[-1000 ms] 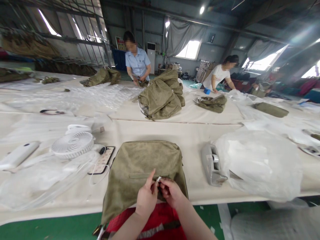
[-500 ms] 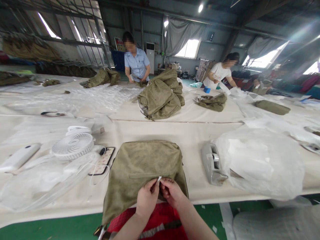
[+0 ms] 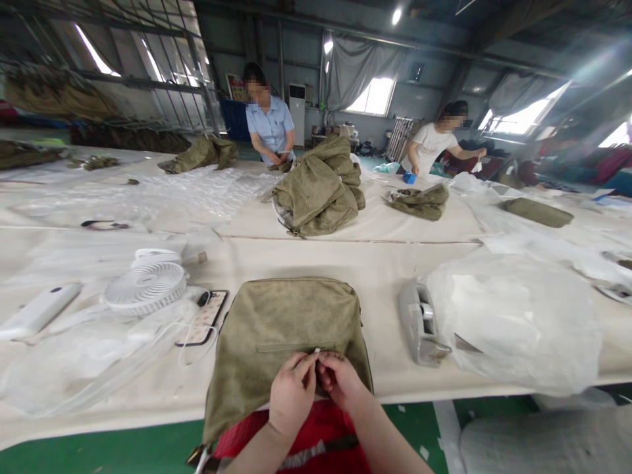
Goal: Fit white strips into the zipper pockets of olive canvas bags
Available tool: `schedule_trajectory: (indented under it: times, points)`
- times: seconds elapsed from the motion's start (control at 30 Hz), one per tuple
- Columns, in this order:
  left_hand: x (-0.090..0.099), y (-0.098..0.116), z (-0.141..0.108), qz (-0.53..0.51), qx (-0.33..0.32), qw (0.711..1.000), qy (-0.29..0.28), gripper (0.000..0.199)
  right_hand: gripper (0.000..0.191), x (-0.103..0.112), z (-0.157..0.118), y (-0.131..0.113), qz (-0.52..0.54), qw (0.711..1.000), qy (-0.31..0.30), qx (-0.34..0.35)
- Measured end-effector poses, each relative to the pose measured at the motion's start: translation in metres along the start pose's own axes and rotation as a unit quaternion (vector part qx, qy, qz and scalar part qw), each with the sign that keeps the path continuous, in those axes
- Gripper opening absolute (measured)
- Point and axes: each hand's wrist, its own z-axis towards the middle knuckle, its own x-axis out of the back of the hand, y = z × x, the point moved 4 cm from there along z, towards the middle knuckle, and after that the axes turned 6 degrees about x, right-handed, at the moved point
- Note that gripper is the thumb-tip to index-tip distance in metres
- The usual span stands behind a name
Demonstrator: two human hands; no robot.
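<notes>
An olive-green bag (image 3: pixel 291 306) lies flat at the table's front edge, its lower part hanging toward me. A zipper line (image 3: pixel 281 347) runs across its face. My left hand (image 3: pixel 295 385) is closed, thumb and fingers pinching a small white slip (image 3: pixel 317 351) at the right end of that line. Against it, my right hand (image 3: pixel 340 376) pinches the same spot with its fingertips. What lies under the fingertips is mostly hidden. Red fabric (image 3: pixel 326 418) shows below my wrists.
Left of the bag are a phone (image 3: pixel 205 319), a white fan (image 3: pixel 145 288) and clear plastic. A grey tape dispenser (image 3: pixel 422 322) stands on the right beside a plastic-wrapped bundle (image 3: pixel 513 316). Several olive bags (image 3: pixel 316 191) lie farther back, where two co-workers (image 3: pixel 270 125) stand.
My left fingers have closed farther over the white slip, so less of it shows. The co-worker in white has stretched an arm out to the right, holding something white.
</notes>
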Motion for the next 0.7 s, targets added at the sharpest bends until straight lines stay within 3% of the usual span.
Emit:
schedule_trajectory:
  times: [0.17, 0.33, 0.4, 0.53, 0.7]
  points:
    - [-0.002, -0.001, 0.0, -0.034, 0.02, 0.999, -0.004, 0.026, 0.044, 0.002, 0.002, 0.005, -0.01, 1.0, 0.028, -0.004]
    - [-0.005, -0.008, 0.006, -0.137, 0.156, 0.978, -0.03, 0.014, 0.047, -0.003, 0.002, 0.004, -0.065, 0.996, 0.049, 0.035]
    - [-0.005, -0.008, 0.01, -0.171, 0.178, 0.967, -0.06, 0.015, 0.047, -0.005, 0.001, 0.002, -0.062, 0.997, 0.039, 0.04]
    - [-0.001, -0.004, 0.017, -0.152, 0.151, 0.97, -0.117, 0.02, 0.046, -0.003, 0.0, 0.002, -0.039, 0.998, 0.051, 0.022]
    - [0.011, 0.009, 0.042, 0.038, 0.035, 0.995, -0.082, 0.023, 0.034, -0.002, 0.0, -0.002, -0.123, 0.99, 0.06, 0.029]
